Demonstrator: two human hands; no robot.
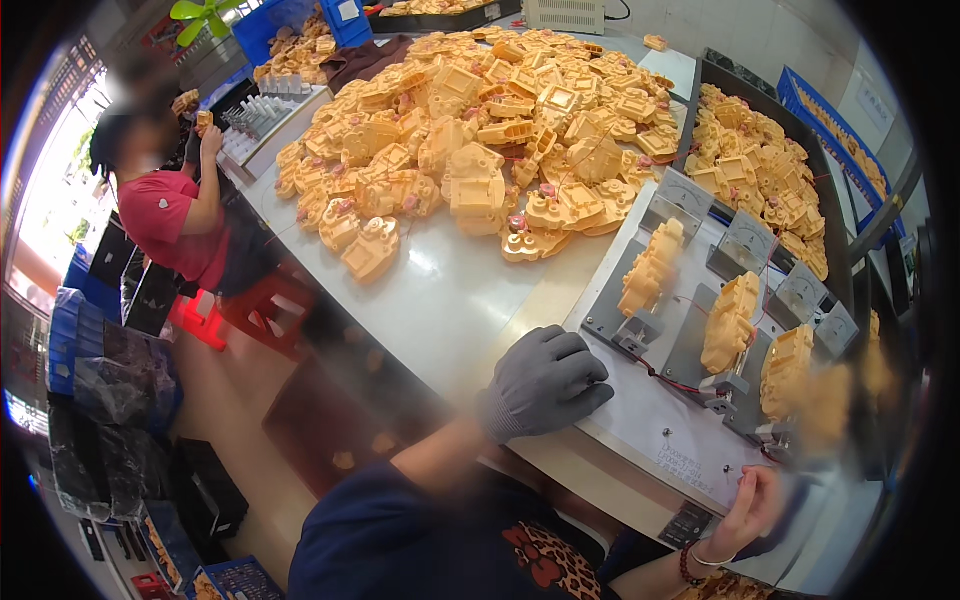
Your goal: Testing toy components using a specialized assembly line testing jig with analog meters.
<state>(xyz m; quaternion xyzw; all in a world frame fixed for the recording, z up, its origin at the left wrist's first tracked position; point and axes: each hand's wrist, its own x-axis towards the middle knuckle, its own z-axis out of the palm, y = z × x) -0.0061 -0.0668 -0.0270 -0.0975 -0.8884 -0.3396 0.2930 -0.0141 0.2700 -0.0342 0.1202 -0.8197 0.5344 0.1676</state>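
Note:
My left hand (548, 388), in a grey knitted glove, rests at the front edge of the white-topped test board (640, 400). Its fingers are curled in, and whatever lies under them is hidden. My bare right hand (752, 512), with bracelets at the wrist, is by the board's near right corner. Its fingers are loosely bent and partly apart, with nothing visible in them. Yellow plastic housings stand in metal clamps on the board: a left one (652, 268), a middle one (731, 322) and a right one (787, 372). Another yellow shape (828, 405) is blurred. Analog meters (747, 241) stand behind them.
A big heap of yellow housings (480, 130) covers the far bench. More fill a black tray (695, 130) at the right, beside a blue crate (840, 130). Across the bench's left side, a person in a red shirt (175, 225) sits on a red stool (265, 310).

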